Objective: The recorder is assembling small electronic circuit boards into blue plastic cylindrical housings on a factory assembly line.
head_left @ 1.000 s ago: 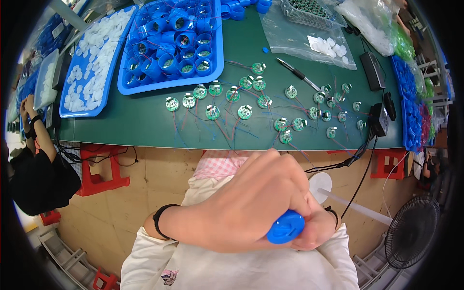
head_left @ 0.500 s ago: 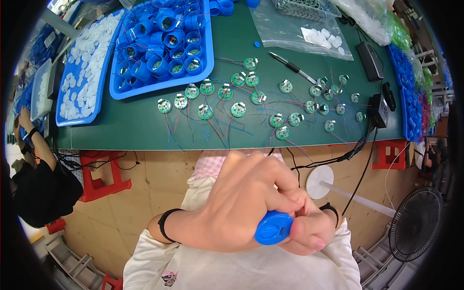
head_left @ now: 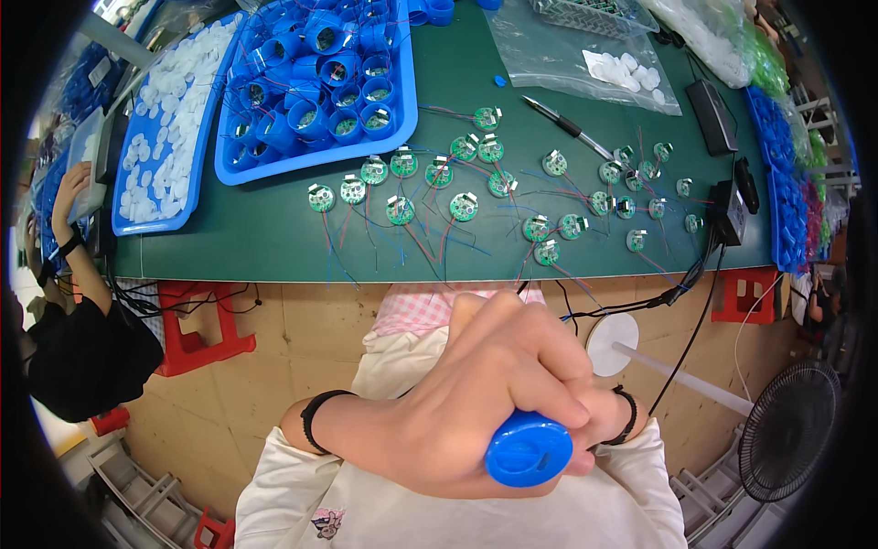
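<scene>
In front of my chest my left hand (head_left: 485, 393) is closed round a blue plastic cup (head_left: 529, 450), whose round end with a small slot faces up. Just behind it, my right hand (head_left: 604, 414) is mostly covered by the left. A curled fingertip of it shows beside the blue cup; what it grips is hidden. On the green table (head_left: 274, 261) beyond lie several round green circuit boards (head_left: 400, 210) with thin red and blue wires.
A blue tray (head_left: 409, 101) of blue cups with boards and wires stands far left, beside a blue tray (head_left: 187, 215) of white discs. A pen (head_left: 567, 126), a plastic bag (head_left: 549, 78) and a black box (head_left: 729, 212) lie right. A fan (head_left: 788, 430) stands lower right; a co-worker (head_left: 87, 343) sits left.
My left hand has turned and shifted slightly right and down with the blue cup, showing more of its end. My right thumb has gone out of sight behind it. The co-worker's hand has moved up.
</scene>
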A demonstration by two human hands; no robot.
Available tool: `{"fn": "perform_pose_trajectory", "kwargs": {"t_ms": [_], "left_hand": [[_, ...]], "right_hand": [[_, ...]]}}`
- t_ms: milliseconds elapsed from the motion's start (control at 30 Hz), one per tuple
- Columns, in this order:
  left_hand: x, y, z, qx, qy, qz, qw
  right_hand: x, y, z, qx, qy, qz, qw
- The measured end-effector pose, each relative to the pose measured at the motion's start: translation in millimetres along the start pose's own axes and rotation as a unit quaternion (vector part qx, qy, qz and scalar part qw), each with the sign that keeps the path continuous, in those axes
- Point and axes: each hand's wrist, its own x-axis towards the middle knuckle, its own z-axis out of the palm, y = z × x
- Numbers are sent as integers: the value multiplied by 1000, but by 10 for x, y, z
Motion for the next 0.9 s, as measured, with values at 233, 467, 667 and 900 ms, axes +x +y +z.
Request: {"fn": "perform_pose_trajectory", "kwargs": {"t_ms": [233, 467, 667, 900], "left_hand": [[-67, -67, 42, 14, 40, -1, 999], [-60, -76, 91, 7, -4, -24, 1000], [-72, -79, 104, 92, -14, -9, 996], [-118, -140, 81, 119, -44, -3, 992]], "right_hand": [[18, -36, -208, -93, 44, 24, 994], [-145, -80, -309, -77, 46, 38, 995], [-131, -150, -323, -62, 47, 48, 996], [-125, -157, -261, -43, 43, 57, 997]]}}
